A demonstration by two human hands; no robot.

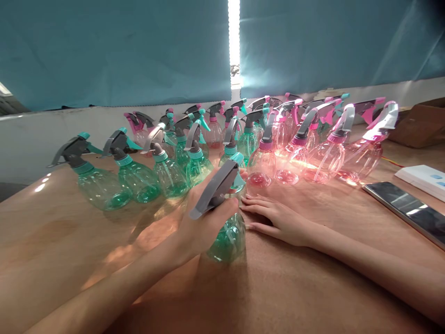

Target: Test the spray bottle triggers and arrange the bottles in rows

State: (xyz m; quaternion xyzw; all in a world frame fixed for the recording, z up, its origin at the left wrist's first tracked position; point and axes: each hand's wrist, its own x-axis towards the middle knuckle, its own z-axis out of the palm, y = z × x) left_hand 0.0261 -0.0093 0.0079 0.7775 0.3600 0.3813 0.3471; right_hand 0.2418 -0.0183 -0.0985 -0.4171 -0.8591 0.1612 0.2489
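Observation:
My left hand (205,218) is wrapped round the neck of a green spray bottle (227,241), which stands close to me on the table. Its grey and teal trigger head (219,185) rises above my fingers. My right hand (278,218) lies on the tabletop just to the right of that bottle, fingers stretched out with the tips by its side. Whether those fingertips touch the bottle, I cannot tell. Beyond my hands stand green spray bottles (170,178) on the left and pink spray bottles (260,164) on the right, several of each.
A dark smartphone (406,204) lies on the wooden table (299,292) at the right, beside a white box (424,178). Farther back on that side sits a brown cardboard box (417,123). Teal curtains (114,51) hang behind, with bright light through the gap.

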